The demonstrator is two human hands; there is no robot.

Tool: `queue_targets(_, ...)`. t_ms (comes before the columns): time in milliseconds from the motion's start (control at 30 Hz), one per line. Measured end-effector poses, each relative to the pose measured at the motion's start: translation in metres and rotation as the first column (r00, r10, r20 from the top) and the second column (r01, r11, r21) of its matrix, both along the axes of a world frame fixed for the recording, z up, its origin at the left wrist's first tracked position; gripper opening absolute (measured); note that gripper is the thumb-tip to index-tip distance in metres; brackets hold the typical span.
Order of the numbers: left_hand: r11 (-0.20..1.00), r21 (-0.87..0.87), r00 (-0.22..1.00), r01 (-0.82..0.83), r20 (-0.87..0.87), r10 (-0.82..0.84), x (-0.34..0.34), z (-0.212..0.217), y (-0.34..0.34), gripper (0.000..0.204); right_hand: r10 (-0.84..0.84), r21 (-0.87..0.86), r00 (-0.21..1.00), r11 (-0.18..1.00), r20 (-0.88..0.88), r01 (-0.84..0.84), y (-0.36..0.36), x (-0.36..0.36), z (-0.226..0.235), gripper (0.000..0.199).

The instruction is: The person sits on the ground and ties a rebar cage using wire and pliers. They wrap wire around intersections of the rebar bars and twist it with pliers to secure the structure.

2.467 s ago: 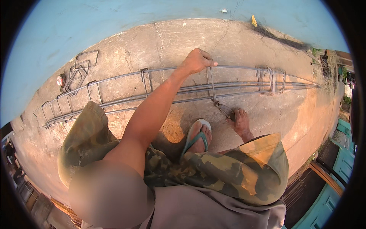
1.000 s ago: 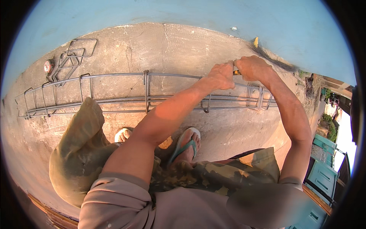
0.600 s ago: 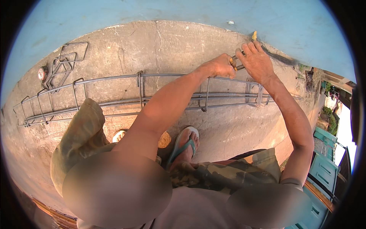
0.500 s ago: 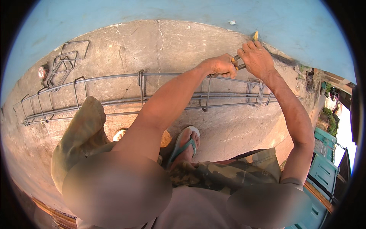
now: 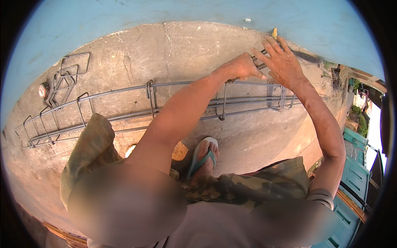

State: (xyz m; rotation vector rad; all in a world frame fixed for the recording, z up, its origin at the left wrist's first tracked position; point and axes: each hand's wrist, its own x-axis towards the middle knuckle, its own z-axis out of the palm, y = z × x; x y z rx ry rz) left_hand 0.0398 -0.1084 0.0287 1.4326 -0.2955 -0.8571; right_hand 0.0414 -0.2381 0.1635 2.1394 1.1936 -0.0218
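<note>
My left hand (image 5: pixel 242 68) is closed at the top bar of a long steel rebar cage (image 5: pixel 186 84). It grips what look like pliers (image 5: pixel 259 63), whose dark arms run up toward my other hand. Fingers partly hide the tool, so its jaws cannot be made out. My right hand (image 5: pixel 283 64) has its fingers spread, over or just beside the pliers' handles. A small yellow piece (image 5: pixel 274 33) shows just beyond those fingertips, perhaps a handle end. Below my hands, a square stirrup (image 5: pixel 223 101) crosses the long bars; several more stirrups (image 5: pixel 276 97) stand bunched to the right.
Loose bent stirrups (image 5: pixel 68 76) lie at the far left beside a round red-and-white object (image 5: pixel 43 89). Dark thin wire (image 5: pixel 308 62) lies by the blue surface (image 5: pixel 165 10) at the far side. My sandalled foot (image 5: pixel 204 155) is close to the cage. Teal panels (image 5: pixel 353 182) stand at right.
My right hand has loosened from a closed grip on the pliers and spread its fingers. My left hand stays at the bar. The whole view has shifted slightly.
</note>
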Motion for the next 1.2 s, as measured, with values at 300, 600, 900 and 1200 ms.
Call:
queue_targets(300, 0.998, 0.030, 0.997, 0.050, 0.058, -0.052, -0.004, 0.017, 0.016, 0.034, -0.244, -0.142, 0.954, 0.965, -0.172, 0.221, 0.002, 0.023, 0.008, 0.028)
queue_targets(600, 0.948, 0.199, 0.923, -0.248, 0.344, 0.170, -0.024, 0.019, -0.015, 0.039, -0.605, -0.374, 0.755, 0.781, -0.253, 0.500, 0.031, 0.031, 0.024, 0.024)
queue_targets(900, 0.875, -0.440, 0.938, 0.202, -0.171, -0.302, 0.019, -0.014, 0.009, 0.028, -0.028, -0.073, 1.000, 0.997, -0.003, 0.028, 0.004, 0.005, 0.001, 0.032)
queue_targets(1200, 0.999, 0.051, 0.988, 0.014, 0.155, -0.022, -0.008, 0.012, 0.006, 0.044, -0.632, -0.498, 0.712, 0.744, -0.308, 0.445, 0.033, 0.038, 0.008, 0.016)
